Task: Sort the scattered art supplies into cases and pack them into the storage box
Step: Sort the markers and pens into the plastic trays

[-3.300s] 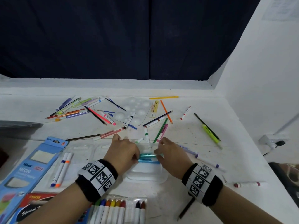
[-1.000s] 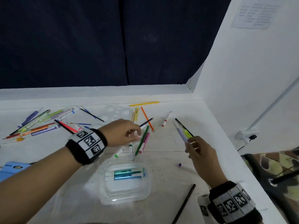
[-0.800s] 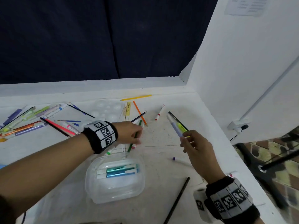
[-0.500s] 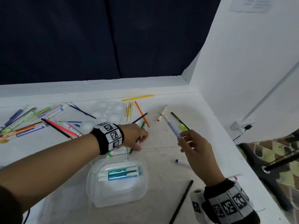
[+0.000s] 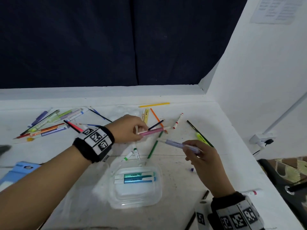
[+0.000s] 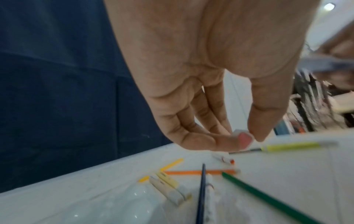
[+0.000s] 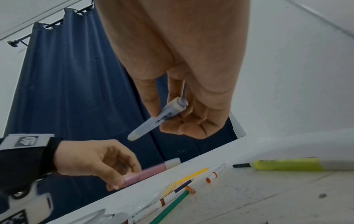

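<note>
Two markers are gripped above the clear case (image 5: pixel 135 188): pink marker (image 5: pixel 152 131) in left hand (image 5: pixel 127 128), lilac marker (image 5: pixel 181 144) in right hand (image 5: pixel 201 156), both lying crosswise like those inside.

No wording could be read: the print on the wall sheet (image 5: pixel 277 9) was blurred (the wristband (image 5: pixel 96 139) squares bore only coded patterns).

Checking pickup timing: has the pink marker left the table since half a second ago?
Yes. The left hand now pinches the pink marker and holds it up above the green pencil, which lies on the table; earlier it lay among the pens there.
</note>
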